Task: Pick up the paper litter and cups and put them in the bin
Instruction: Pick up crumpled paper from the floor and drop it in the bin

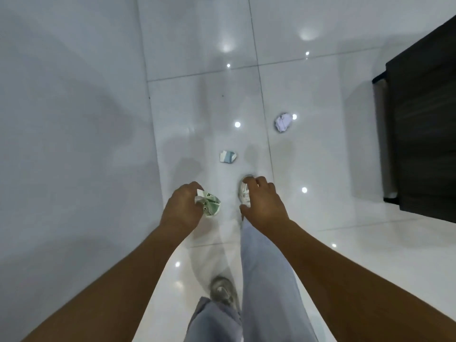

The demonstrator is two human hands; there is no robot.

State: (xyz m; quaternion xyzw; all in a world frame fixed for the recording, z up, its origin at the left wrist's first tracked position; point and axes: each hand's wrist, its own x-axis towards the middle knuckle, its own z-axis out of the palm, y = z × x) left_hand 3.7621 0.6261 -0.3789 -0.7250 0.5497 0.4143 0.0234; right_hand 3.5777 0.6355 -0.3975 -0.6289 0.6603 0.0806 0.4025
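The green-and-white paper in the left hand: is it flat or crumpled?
Crumpled. The green-and-white paper shows folds and bent corners, bunched where the left hand pinches it.

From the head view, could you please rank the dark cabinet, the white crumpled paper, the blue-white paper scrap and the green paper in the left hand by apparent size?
1. Dark cabinet, by far.
2. Green paper, though it sits nearer the camera and the left hand partly hides it.
3. White crumpled paper and blue-white paper scrap: too alike to rank.

No text, label or number can be read; the crumpled green-and-white paper [208,202] near the frame's centre bears print, but it is too blurred to make out
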